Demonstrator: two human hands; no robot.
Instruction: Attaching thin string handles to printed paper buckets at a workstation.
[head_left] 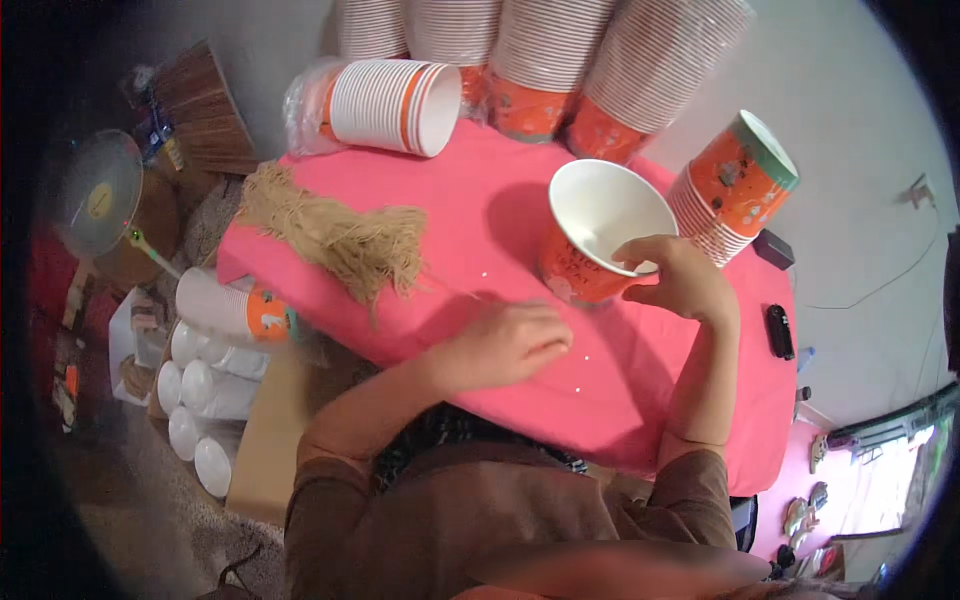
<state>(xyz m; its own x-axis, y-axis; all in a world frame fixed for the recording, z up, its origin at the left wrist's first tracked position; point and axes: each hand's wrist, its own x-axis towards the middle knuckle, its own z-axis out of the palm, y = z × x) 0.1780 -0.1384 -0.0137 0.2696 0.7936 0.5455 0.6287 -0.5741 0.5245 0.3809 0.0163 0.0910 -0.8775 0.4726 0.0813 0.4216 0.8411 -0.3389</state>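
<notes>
My right hand [682,282] grips the near right rim of a large orange paper cup [575,262], thumb outside and fingers over the edge. The cup stands upright on the pink tablecloth [470,185], its white inside bare where I see it. To its left, my left hand [508,342] hovers low over the cloth with fingers curled closed; whatever they may hold is hidden. A bundle of tan strings [335,232] lies beyond that hand, and a faint thin strand seems to run from it toward the fingers.
Tall stacks of paper cups [550,60] line the back. A wrapped stack [380,105] lies on its side at the back left. Upside-down nested cups [735,185] lean at the right, near a black object [779,332]. Left of the table, a box [275,430] holds white-wrapped cups.
</notes>
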